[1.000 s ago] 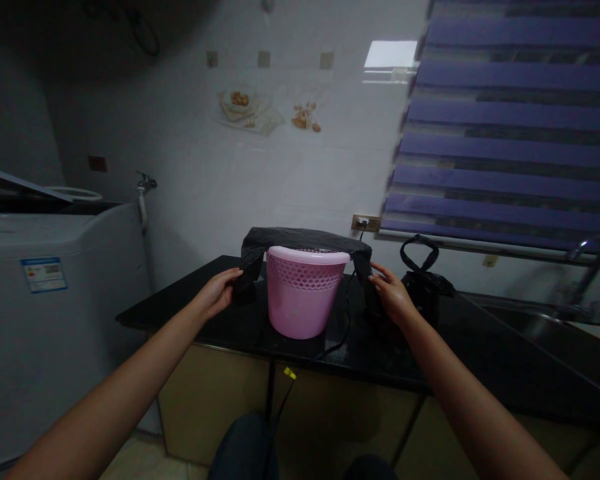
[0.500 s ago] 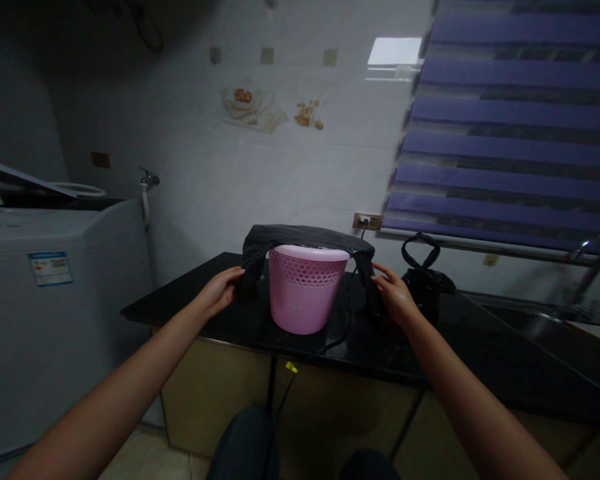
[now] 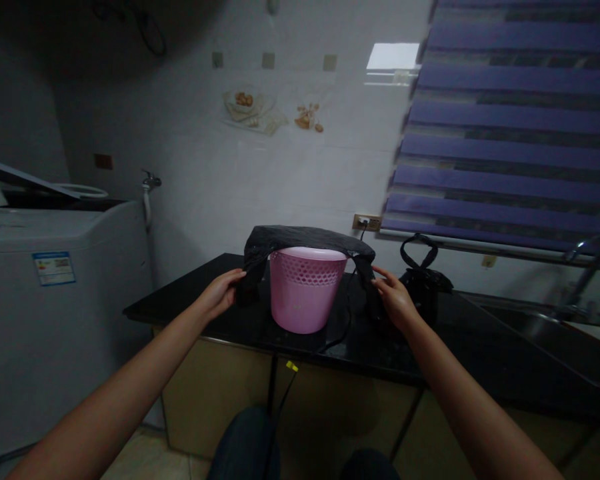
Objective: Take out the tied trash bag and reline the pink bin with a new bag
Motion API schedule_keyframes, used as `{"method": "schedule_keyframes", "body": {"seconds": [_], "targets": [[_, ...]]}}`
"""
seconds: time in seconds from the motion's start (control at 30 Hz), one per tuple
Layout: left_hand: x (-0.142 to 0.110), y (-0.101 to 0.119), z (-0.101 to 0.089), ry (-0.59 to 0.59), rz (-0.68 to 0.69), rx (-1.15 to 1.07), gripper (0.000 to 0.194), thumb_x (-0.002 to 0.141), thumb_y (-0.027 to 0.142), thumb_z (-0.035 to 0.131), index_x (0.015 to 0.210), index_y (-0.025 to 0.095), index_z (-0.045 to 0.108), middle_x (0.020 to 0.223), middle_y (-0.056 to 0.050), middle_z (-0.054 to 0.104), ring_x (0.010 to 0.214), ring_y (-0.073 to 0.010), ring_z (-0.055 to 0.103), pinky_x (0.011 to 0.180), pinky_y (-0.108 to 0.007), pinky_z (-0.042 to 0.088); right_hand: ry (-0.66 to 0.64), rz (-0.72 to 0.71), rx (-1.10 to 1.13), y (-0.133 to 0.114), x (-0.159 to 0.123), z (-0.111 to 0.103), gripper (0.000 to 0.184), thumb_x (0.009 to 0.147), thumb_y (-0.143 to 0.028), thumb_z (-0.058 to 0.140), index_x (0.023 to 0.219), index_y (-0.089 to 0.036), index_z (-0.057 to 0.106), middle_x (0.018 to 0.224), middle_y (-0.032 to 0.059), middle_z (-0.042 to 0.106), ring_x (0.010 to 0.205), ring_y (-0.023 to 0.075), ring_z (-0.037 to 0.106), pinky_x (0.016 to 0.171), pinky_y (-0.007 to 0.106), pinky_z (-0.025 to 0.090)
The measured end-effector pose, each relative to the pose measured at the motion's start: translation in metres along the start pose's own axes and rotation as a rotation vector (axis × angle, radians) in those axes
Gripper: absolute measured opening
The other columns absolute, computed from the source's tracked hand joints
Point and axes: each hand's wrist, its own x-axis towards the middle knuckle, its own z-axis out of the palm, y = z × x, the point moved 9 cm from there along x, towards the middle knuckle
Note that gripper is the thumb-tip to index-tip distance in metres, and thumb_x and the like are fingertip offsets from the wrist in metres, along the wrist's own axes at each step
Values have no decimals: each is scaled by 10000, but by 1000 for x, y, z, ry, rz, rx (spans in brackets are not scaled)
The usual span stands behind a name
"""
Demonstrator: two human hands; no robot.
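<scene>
A pink plastic wastebasket (image 3: 306,300) with a band of holes below its rim stands upright on the black countertop (image 3: 200,293). Over its back and sides drapes a black plastic bag (image 3: 300,236), while the front of the rim stays uncovered. To the left of the basket, my left hand (image 3: 222,293) is closed on the bag's hanging edge. My right hand (image 3: 393,297) pinches the bag's other edge on the right side. Both hands are apart from the basket wall. What lies inside the basket is hidden.
Behind my right hand sits a tied black bag (image 3: 424,280) with a loop on top. A black cord (image 3: 349,310) runs from the wall socket (image 3: 367,223) across the counter's front edge. The sink (image 3: 530,327) is at right, a washing machine (image 3: 55,320) at left.
The view has shifted very slightly. Both hands keep their hold on the bag, and the basket stays in place.
</scene>
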Motion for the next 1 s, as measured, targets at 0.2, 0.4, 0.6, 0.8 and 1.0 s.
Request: {"method": "schedule_keyframes", "body": {"seconds": [0.2,0.4,0.6,0.8,1.0], "targets": [[-3,-3,-4,25,11,-11,124,753,14,605,753,132,642,660,-24,689,513,-129,651,475,-205,530,34,45,23,6,-3,-3,596,592,-334,718,1168,-215,621,740,-8,611,647,112,565,558,210,415],[-6,-4,-4,23,11,-18,137,743,10,609,717,143,632,632,-18,681,498,-124,642,468,-192,517,8,2,7,3,-6,-1,587,602,-362,720,1163,-213,629,715,-8,596,646,120,566,567,220,424],[-10,-4,-3,1,9,-12,130,760,14,592,720,131,631,646,-30,688,511,-132,652,476,-202,531,3,7,4,4,-10,-2,583,612,-361,709,1170,-213,624,700,-12,587,626,114,557,548,213,412],[-13,-6,-6,8,-6,5,105,759,26,601,751,125,634,661,-34,690,513,-137,650,482,-220,541,21,82,77,2,-19,0,599,581,-327,718,1158,-212,606,743,-13,613,652,116,575,555,213,423],[-15,-6,-6,-5,8,-7,109,758,21,606,747,126,636,656,-28,687,509,-130,646,473,-206,529,64,111,137,-5,-26,1,567,547,-270,724,1099,-205,613,755,-19,623,672,106,581,584,207,434]]}}
